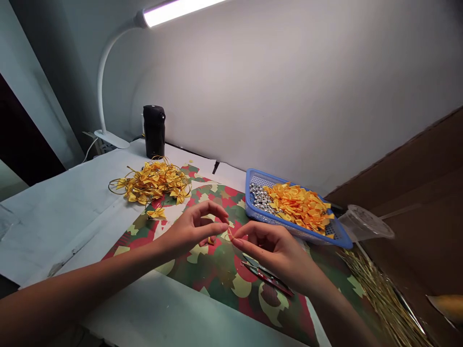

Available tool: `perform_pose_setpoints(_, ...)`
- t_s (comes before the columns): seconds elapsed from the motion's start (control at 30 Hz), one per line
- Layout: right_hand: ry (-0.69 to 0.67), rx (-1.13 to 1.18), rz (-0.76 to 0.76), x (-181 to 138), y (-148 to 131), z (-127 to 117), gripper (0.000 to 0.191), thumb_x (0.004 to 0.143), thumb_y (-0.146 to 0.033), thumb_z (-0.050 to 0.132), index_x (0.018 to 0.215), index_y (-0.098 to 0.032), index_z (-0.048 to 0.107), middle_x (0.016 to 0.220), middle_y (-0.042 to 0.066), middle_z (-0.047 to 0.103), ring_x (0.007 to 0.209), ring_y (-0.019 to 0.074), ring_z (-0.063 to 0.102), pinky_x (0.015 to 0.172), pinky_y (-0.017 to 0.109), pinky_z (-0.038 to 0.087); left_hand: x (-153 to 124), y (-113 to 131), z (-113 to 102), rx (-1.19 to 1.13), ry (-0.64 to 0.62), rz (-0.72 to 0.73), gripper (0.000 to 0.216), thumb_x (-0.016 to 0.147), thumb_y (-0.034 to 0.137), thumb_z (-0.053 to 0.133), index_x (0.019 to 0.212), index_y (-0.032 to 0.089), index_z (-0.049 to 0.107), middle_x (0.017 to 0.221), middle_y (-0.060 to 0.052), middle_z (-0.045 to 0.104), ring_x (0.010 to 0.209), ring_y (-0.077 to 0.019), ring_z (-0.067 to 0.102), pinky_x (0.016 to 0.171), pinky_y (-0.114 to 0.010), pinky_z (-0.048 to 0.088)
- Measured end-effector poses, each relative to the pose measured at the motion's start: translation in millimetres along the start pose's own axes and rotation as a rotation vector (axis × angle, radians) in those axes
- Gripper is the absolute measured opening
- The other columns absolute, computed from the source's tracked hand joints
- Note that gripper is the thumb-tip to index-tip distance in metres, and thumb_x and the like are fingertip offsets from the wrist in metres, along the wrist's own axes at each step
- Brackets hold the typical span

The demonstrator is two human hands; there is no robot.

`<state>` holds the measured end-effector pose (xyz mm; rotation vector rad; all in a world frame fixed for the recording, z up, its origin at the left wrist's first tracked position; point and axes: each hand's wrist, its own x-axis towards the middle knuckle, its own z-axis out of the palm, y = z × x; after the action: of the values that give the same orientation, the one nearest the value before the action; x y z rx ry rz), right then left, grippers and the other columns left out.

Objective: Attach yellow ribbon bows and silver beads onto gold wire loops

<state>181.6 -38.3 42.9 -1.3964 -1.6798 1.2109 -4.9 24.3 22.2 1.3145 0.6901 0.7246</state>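
Over the patterned mat, my left hand (197, 224) has its thumb and fingertips curled close together. My right hand (273, 243) pinches a thin gold cord (229, 234), and the cord runs up toward the left fingertips. Whether the left fingers grip it is too small to tell. A small gold piece (211, 240) shows just below my left hand. Red-handled thread snips (269, 279) lie on the mat under my right hand. Beyond my left hand sits a pile of yellow ribbon bows with gold cord loops (155, 180), with a single bow (156, 213) nearer to me.
A blue basket (253, 212) holds silver bells (263, 197) and yellow ribbon pieces (302, 205). Right of it are a clear plastic cup (365, 222) and a bundle of gold cords (379, 289). A black bottle (154, 132) and a white lamp (103, 96) stand at the back.
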Motion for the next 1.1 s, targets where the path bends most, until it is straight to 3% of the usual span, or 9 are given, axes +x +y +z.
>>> perform_pose_setpoints(0.13, -0.002, -0.005, 0.001, 0.0, 0.1, -1.0, 0.027, 0.084, -0.045, 0.062, 0.082, -0.019, 0.066, 0.054, -0.007, 0.040, 0.048, 0.0082, 0.033, 0.044, 0.023, 0.024, 0.7, 0.6, -0.6, 0.087, -0.024, -0.074, 0.029, 0.075, 0.040, 0.064, 0.090, 0.015, 0.065, 0.079, -0.001, 0.061, 0.058, -0.0098, 0.051, 0.049, -0.022, 0.037)
perform_pose_setpoints(0.3, 0.026, -0.025, 0.000, -1.3, -1.5, -2.6, 0.028, 0.084, -0.046, 0.062, 0.081, -0.018, 0.067, 0.054, -0.007, 0.038, 0.048, 0.0079, 0.030, 0.043, 0.023, 0.022, 1.4, -3.4, -0.6, 0.140, -0.059, -0.093, 0.031, 0.075, 0.046, 0.065, 0.074, 0.016, 0.064, 0.058, 0.004, 0.052, 0.050, -0.0083, 0.040, 0.046, -0.022, 0.028)
perform_pose_setpoints(0.7, 0.029, -0.059, 0.015, -4.9, -1.7, -9.2, 0.026, 0.085, -0.046, 0.061, 0.085, -0.020, 0.067, 0.055, -0.006, 0.043, 0.049, 0.0081, 0.034, 0.044, 0.023, 0.024, 0.1, 2.1, -0.9, 0.082, -0.009, -0.056, 0.031, 0.077, 0.045, 0.064, 0.067, 0.017, 0.056, 0.056, 0.006, 0.047, 0.051, -0.0077, 0.045, 0.048, -0.020, 0.034)
perform_pose_setpoints(0.9, 0.045, -0.074, -0.017, -6.5, -5.0, -10.0, 0.027, 0.086, -0.045, 0.057, 0.084, -0.019, 0.066, 0.056, -0.006, 0.040, 0.050, 0.0091, 0.032, 0.045, 0.024, 0.024, 2.0, 2.6, -1.7, 0.078, 0.032, -0.065, 0.031, 0.075, 0.046, 0.064, 0.071, 0.016, 0.058, 0.061, 0.005, 0.051, 0.050, -0.0070, 0.043, 0.047, -0.020, 0.034)
perform_pose_setpoints(1.1, 0.052, -0.083, -0.021, -7.7, -5.7, -9.6, 0.028, 0.086, -0.046, 0.058, 0.083, -0.019, 0.066, 0.054, -0.006, 0.038, 0.049, 0.0095, 0.031, 0.045, 0.025, 0.024, 3.8, 0.3, -1.5, 0.008, -0.002, -0.074, 0.030, 0.074, 0.044, 0.067, 0.083, 0.016, 0.057, 0.069, 0.003, 0.056, 0.053, -0.0080, 0.047, 0.046, -0.021, 0.034)
